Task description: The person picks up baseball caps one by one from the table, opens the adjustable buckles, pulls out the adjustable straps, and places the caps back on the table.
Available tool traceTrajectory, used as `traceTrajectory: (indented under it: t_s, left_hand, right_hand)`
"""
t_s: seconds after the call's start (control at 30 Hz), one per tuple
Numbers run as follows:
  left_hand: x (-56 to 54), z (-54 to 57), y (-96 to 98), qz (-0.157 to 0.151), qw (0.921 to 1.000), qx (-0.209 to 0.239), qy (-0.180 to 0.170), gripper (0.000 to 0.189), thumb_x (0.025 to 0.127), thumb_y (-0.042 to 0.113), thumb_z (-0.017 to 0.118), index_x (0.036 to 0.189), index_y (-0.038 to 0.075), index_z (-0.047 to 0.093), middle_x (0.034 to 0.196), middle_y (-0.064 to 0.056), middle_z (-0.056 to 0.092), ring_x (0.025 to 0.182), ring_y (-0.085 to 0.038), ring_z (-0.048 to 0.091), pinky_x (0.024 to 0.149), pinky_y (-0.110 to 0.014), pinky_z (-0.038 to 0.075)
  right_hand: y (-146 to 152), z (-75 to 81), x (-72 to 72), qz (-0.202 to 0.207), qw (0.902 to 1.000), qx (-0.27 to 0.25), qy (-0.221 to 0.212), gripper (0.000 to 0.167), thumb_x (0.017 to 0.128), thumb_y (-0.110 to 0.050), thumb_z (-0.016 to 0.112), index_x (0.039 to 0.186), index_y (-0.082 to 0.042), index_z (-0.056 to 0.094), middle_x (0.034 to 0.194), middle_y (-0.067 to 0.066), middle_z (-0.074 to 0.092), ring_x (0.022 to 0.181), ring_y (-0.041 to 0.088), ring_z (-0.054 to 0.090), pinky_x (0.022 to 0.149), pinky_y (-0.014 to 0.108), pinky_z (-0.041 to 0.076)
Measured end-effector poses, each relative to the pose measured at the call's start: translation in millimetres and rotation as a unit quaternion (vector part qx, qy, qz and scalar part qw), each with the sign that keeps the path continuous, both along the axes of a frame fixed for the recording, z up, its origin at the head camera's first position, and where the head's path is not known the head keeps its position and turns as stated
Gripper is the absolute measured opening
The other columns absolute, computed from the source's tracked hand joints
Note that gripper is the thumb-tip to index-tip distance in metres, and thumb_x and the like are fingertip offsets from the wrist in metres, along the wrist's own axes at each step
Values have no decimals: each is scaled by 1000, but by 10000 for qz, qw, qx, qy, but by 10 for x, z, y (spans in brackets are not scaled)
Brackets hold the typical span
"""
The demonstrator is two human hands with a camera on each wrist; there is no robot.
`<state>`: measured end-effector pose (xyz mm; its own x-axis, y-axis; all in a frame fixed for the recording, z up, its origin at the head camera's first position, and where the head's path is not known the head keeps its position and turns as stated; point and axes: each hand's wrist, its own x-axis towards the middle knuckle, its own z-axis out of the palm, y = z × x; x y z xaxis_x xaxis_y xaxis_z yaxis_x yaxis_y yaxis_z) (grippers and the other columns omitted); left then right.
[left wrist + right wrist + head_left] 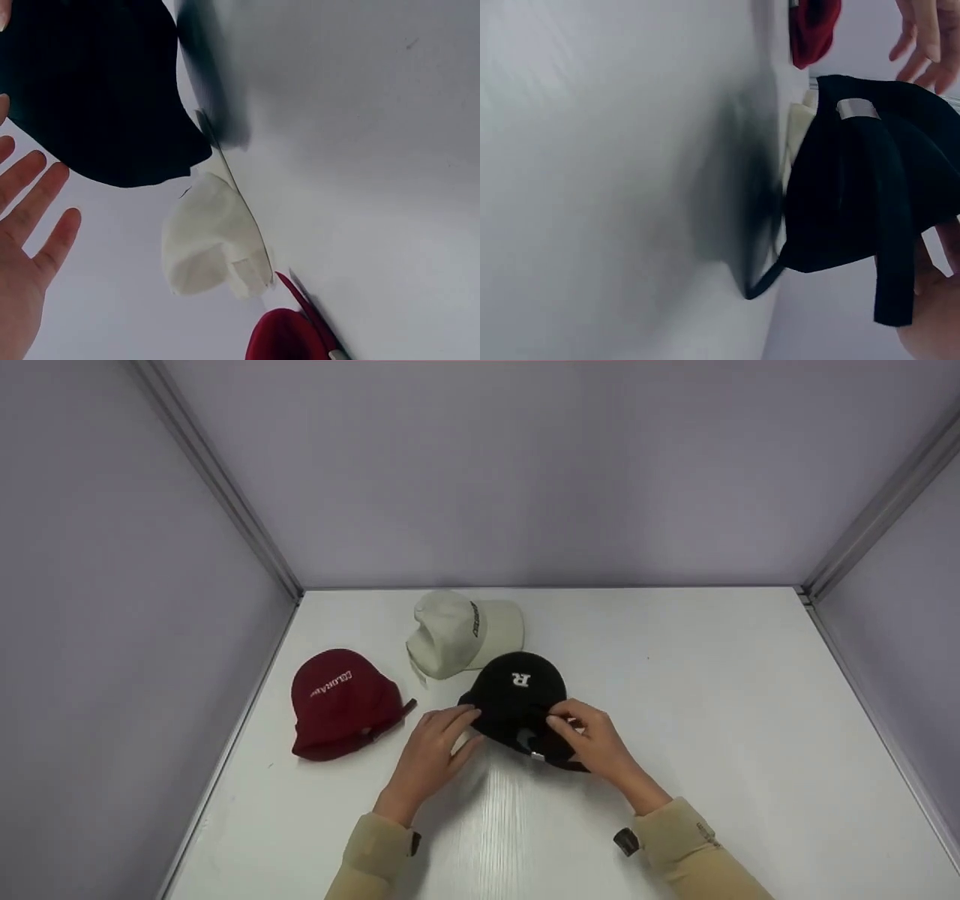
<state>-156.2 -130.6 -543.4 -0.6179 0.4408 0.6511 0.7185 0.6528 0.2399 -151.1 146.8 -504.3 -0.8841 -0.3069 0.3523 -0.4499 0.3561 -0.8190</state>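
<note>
A black cap (517, 697) with a white letter R is between both hands, raised off the table at least in part, judging by its shadow. My right hand (600, 742) pinches the cap's right side near the back opening. At the cap's left edge, my left hand (435, 750) touches the fabric with extended, spread fingers. The right wrist view shows the cap's back strap (890, 225) hanging loose and a silvery buckle (857, 109). Part of the right hand (937, 315) is hidden behind the cap there.
A dark red cap (337, 705) with white lettering lies to the left on the white table (735, 720). Behind the black cap is a beige cap (450, 637), its brim toward the right. Grey panels (555, 472) enclose the table at the back and sides.
</note>
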Motion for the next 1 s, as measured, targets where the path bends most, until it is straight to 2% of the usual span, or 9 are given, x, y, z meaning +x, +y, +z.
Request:
traceTrajectory:
  t_s: [0.07, 0.13, 0.37, 0.47, 0.6, 0.7, 0.83, 1.0]
  left_hand:
    - [-3, 8, -5, 2, 10000, 39, 13, 38, 87, 19, 77, 120, 6, 66, 121, -8, 64, 110, -21, 60, 91, -38, 46]
    - [-8, 11, -8, 4, 10000, 71, 14, 37, 87, 19, 77, 119, 6, 67, 120, -8, 64, 110, -21, 60, 92, -38, 46]
    - [-15, -22, 1, 108, 9997, 201, 112, 38, 83, 18, 81, 117, 7, 67, 117, -8, 64, 106, -23, 61, 88, -39, 48]
    - [4, -23, 18, 97, 9997, 161, 163, 38, 83, 19, 80, 117, 8, 67, 117, -7, 64, 104, -24, 61, 88, -38, 48]
    - [31, -16, 51, 0, 9996, 132, 269, 34, 85, 22, 79, 115, 8, 67, 115, -8, 63, 103, -23, 60, 89, -38, 48]
    - [37, -18, 82, -107, 9985, 168, 500, 36, 82, 20, 82, 112, 7, 68, 115, -10, 62, 103, -24, 60, 89, -39, 48]
    - [38, 10, 142, -267, 9949, 40, 973, 38, 78, 19, 85, 109, 6, 68, 116, -13, 60, 105, -27, 59, 88, -42, 48]
    - [42, 63, 232, -421, 9865, -254, 1564, 31, 81, 20, 83, 106, 7, 70, 117, -12, 62, 107, -28, 58, 89, -43, 47]
  right_hand:
    - [28, 157, 15, -17, 9998, 23, -205, 10, 96, 0, 60, 103, 4, 66, 99, 10, 67, 92, 18, 63, 81, 34, 52]
    - [67, 237, -2, -40, 9991, -1, -419, 12, 96, -1, 60, 105, 5, 66, 100, 11, 67, 95, 18, 63, 83, 34, 53]
    - [278, 137, -167, -204, 9965, -12, -807, 16, 98, -7, 59, 110, 1, 67, 104, 11, 67, 100, 23, 61, 88, 43, 50]
    - [366, 159, -192, -174, 9952, -50, -958, 17, 99, -14, 60, 110, -4, 68, 107, 9, 67, 99, 22, 62, 82, 38, 51]
    - [460, 220, -204, -35, 9939, -80, -1095, 18, 100, -24, 59, 109, -11, 69, 105, 6, 67, 82, 20, 60, 64, 31, 48]
    - [504, 273, -213, 66, 9934, -97, -1140, 19, 100, -27, 59, 106, -13, 69, 99, 5, 66, 73, 22, 54, 65, 32, 45]
    - [544, 339, -232, 108, 9913, -145, -1306, 19, 100, -29, 59, 105, -12, 68, 100, 4, 64, 79, 21, 56, 76, 36, 44]
    - [567, 415, -268, 83, 9867, -208, -1609, 22, 100, -28, 59, 104, -8, 67, 96, 6, 62, 77, 21, 56, 74, 35, 45]
